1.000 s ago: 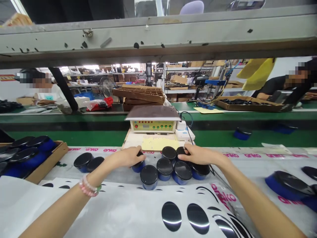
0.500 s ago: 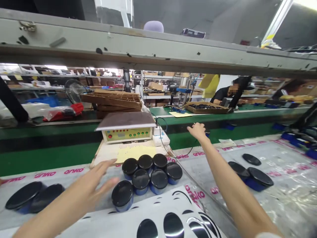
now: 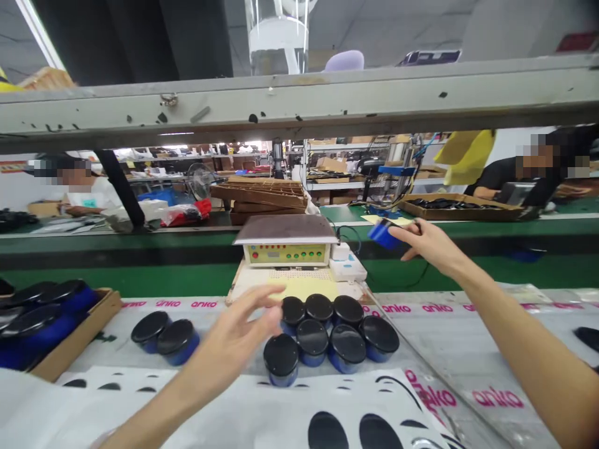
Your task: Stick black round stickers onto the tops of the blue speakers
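Right fingers (image 3: 408,234) grip blue piece (image 3: 384,236); left cardboard box (image 3: 88,333) holds black-topped blue pieces (image 3: 40,321).

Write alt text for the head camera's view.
A person's right hand holds a blue, dark-topped piece over a long green surface; the open left hand is beside seven clustered, round blue pieces with glossy black tops.
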A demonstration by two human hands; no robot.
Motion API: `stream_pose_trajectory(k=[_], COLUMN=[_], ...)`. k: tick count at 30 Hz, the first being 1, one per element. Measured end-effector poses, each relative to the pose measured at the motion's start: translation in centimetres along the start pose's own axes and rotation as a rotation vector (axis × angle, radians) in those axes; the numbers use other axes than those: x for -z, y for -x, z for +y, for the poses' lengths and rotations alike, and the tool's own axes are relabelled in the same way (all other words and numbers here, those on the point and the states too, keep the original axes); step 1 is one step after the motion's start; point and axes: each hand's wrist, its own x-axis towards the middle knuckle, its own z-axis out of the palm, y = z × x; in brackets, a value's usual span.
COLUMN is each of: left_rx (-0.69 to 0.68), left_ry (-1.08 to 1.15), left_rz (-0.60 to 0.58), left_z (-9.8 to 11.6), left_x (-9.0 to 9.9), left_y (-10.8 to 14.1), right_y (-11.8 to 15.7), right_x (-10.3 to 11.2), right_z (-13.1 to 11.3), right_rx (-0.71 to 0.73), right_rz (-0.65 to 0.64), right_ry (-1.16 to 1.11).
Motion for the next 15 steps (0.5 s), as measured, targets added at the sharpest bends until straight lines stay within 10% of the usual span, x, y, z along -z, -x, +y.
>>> stream_pose_trajectory(k=[4, 6, 15], left_rx=[-0.193, -0.127, 0.130], left_ry=[0.534, 0.681, 1.059], left_rz=[-0.192, -0.278, -0.273], left_z=[2.1, 2.4, 1.2], left_x=[-4.7, -5.3, -2.8], left_y=[-1.0, -0.4, 3.3], right_y=[9.6, 13.6, 18.6], right_x=[-2.1, -2.6, -3.6], right_z=[-8.6, -10.6, -7.6], right_rx=[0.414, 0.566, 1.042], right_rz=[-0.386, -0.336, -0.077], right_ry=[-0.213, -0.151, 0.114])
